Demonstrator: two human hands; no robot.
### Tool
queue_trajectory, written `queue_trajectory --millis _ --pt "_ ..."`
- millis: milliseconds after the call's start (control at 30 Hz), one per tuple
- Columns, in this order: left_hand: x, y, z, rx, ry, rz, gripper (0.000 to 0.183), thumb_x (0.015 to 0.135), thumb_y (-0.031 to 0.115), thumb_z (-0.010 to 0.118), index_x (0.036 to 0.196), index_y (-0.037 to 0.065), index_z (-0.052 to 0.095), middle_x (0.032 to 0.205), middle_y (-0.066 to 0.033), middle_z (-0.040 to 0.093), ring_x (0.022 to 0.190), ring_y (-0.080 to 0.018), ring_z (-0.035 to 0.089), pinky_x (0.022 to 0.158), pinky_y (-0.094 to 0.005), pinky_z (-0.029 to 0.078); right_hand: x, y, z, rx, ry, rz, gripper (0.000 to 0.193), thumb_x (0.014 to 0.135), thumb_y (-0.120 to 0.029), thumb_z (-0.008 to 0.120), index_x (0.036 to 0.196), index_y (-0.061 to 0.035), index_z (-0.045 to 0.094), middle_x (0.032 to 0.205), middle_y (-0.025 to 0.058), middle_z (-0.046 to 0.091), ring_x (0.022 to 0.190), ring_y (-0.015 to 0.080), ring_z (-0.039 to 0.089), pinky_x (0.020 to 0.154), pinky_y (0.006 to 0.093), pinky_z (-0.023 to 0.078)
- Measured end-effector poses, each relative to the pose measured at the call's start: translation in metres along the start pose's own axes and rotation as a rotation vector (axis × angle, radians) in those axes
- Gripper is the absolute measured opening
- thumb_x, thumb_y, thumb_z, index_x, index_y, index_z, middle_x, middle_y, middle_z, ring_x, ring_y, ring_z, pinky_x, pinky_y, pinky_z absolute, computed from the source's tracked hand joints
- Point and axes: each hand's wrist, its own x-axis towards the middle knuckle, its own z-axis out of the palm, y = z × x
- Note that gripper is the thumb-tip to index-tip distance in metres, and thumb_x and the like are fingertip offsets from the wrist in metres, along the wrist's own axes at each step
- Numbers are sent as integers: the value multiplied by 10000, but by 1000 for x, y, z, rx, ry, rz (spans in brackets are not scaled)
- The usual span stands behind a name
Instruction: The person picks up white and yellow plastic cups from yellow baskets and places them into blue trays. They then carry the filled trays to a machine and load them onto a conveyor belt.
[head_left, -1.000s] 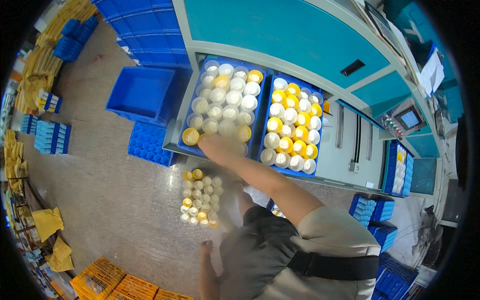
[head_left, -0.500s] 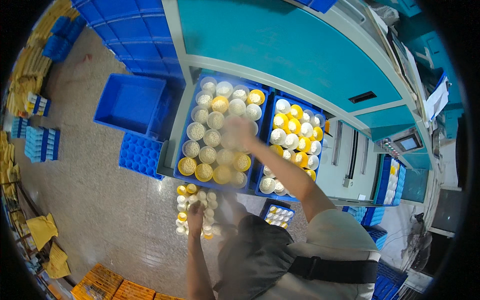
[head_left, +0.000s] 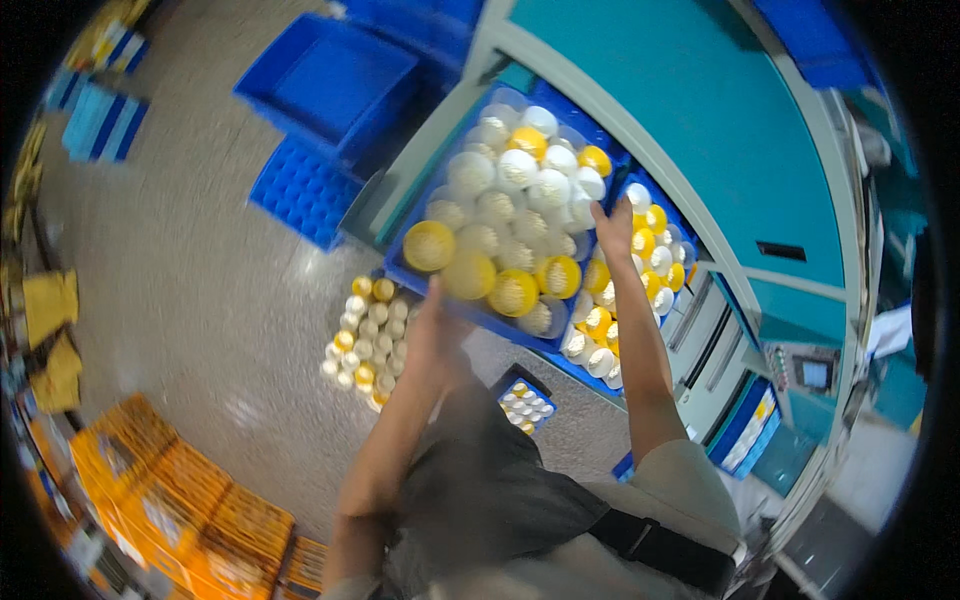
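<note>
In front of me a blue crate (head_left: 400, 268) holds rows of white cups (head_left: 549, 189) and yellow cups (head_left: 513, 293), filled with small white pieces. Blur runs over several cups. At the crate's near wall is my left hand (head_left: 437, 335), thumb up at the rim; its fingers are closed on the wall and partly hidden. My right hand (head_left: 616, 232) is by the crate's right edge, thumb and fingers apart, with nothing in it. Right beside it stands a second blue crate (head_left: 562, 366) with similar filled cups.
A blue bin (head_left: 335, 85) and a blue holed tray (head_left: 298, 195) lie at left. On the floor below stand many cups (head_left: 372, 335) and a small blue tray of cups (head_left: 526, 405). Orange crates (head_left: 190, 490) are at lower left. A teal machine (head_left: 690, 120) rises beyond the crates.
My right hand has left the middle of the cups for the crate's right edge. My left hand has risen from above the floor cups to the crate's near wall. The view has turned.
</note>
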Motion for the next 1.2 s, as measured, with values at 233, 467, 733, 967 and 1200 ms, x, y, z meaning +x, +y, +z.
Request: queue_trajectory --millis 233,467,733,967,1200 --pt "-111 -17 -63 154 138 -50 324 890 225 740 1128 42 620 987 -57 676 823 -199 646 720 -350 529 -98 -29 -21 603 -860 453 524 855 -173 728 1298 44 551 1205 147 667 1039 276 672 954 365 509" --pt "-191 -1 -236 279 189 98 411 869 124 749 1214 -14 573 1103 -86 664 944 -201 660 806 -344 545 -323 -88 -21 610 -593 555 522 881 -114 697 1337 51 505 1278 147 618 1139 256 612 976 407 492" --pt "-216 -28 -429 380 441 227 372 879 108 674 1212 -41 598 1132 -87 663 986 -173 628 858 -330 505 -501 -74 53 496 -561 535 381 876 -142 709 1203 38 634 1138 145 687 1001 219 666 905 356 523" --pt "-49 -61 -559 206 522 171 342 841 40 624 1173 -38 604 1063 -101 676 890 -217 672 730 -343 540 -509 6 241 501 -568 494 390 844 -162 722 1183 15 643 1118 118 698 972 214 669 866 352 532" --pt "83 -86 -666 95 476 50 431 848 152 650 1265 163 545 1184 -4 618 1109 -208 537 992 -439 364 -533 74 374 527 -503 676 615 845 -178 753 1361 17 482 1310 139 582 1161 243 568 964 384 475"
